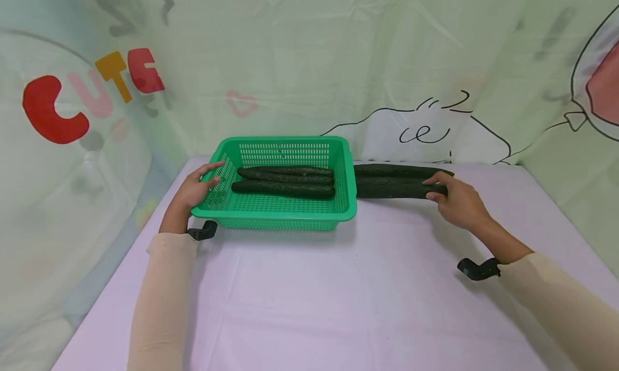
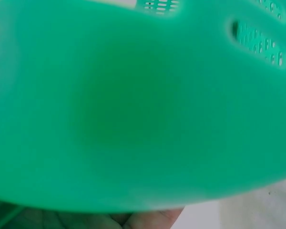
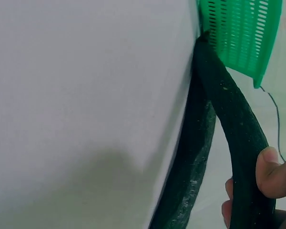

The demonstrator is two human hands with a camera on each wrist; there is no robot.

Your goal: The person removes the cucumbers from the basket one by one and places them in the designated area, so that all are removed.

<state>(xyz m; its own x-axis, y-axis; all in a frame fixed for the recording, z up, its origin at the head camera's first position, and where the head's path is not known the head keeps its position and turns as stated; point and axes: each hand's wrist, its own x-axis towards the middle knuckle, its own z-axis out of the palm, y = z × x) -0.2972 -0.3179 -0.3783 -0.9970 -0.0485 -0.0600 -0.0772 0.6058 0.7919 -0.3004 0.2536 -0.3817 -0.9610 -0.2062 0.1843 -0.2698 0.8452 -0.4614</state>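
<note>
Right hand [image 1: 459,203] pinches a cucumber [image 3: 238,129]; left hand [image 1: 189,193] grips the basket [image 1: 275,215].
The pinched cucumber sits right of the basket, angled against another cucumber [image 3: 183,176]; best keep those fingers firm near its end, guarding against swing, basket steadied.

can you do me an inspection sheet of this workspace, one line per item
surface: pale lilac table, faint creases
job's things: green basket holding three visible cucumbers; two more to its right, far one and near one
clutter: nothing seen
hands: left hand holds basket's left end; right hand grips near one's right end
cables: nothing seen
surroundings: printed backdrop behind and beside table
</note>
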